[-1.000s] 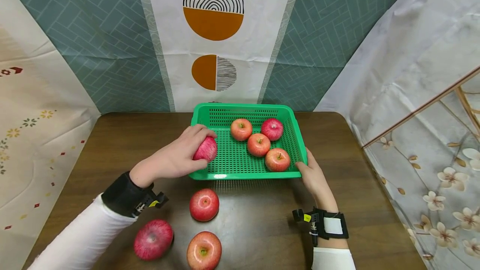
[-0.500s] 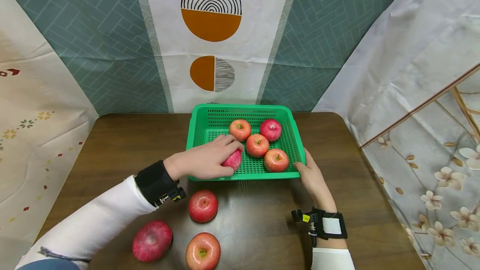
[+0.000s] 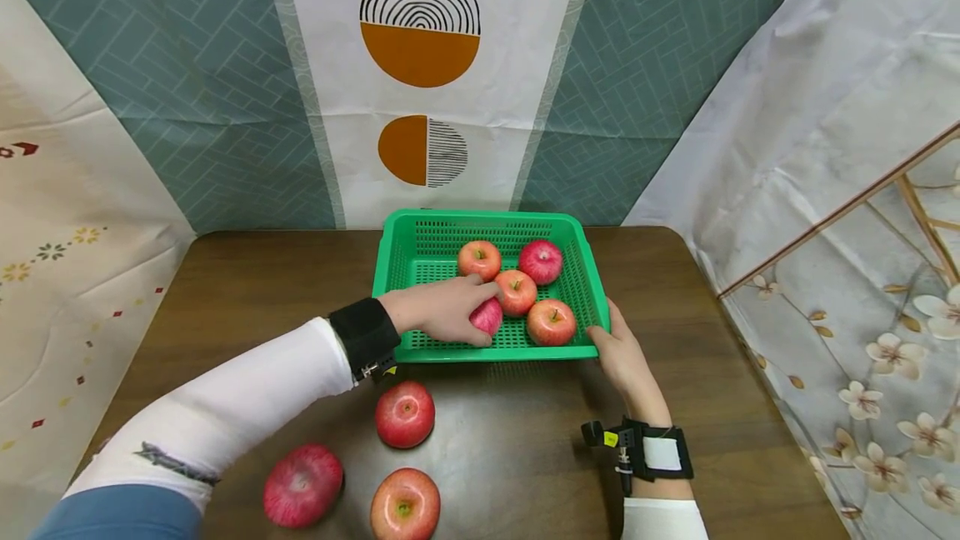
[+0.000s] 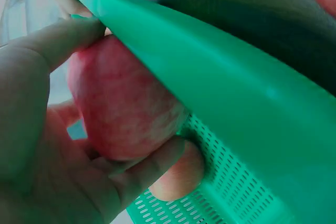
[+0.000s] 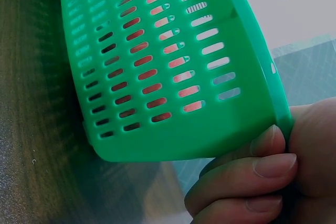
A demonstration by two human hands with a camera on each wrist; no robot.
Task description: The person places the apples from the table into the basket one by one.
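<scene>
My left hand (image 3: pixel 446 308) reaches over the front of the green plastic basket (image 3: pixel 540 352) and grips a dark red apple (image 3: pixel 487 317) inside it. In the left wrist view, the thumb and fingers wrap round this apple (image 4: pixel 123 98), close beside the basket wall (image 4: pixel 210 72). A lighter apple (image 4: pixel 178 177) lies on the basket floor beyond the fingers. At the basket's right front corner, my right hand (image 3: pixel 626 357) holds the rim. Its curled fingers (image 5: pixel 252 182) press the outside of the slotted wall in the right wrist view.
Beside the held apple, the basket holds several others, among them an orange-red apple (image 3: pixel 552 322) and a dark red apple (image 3: pixel 540 262). Before the basket on the brown table (image 3: pixel 517 457) lie a red apple (image 3: pixel 405 415), a striped dark red apple (image 3: pixel 303 486) and a lighter apple (image 3: pixel 406 504).
My left hand has carried the dark red apple rightward, from the basket's left side to next to the other apples. My right hand has kept its hold on the corner.
</scene>
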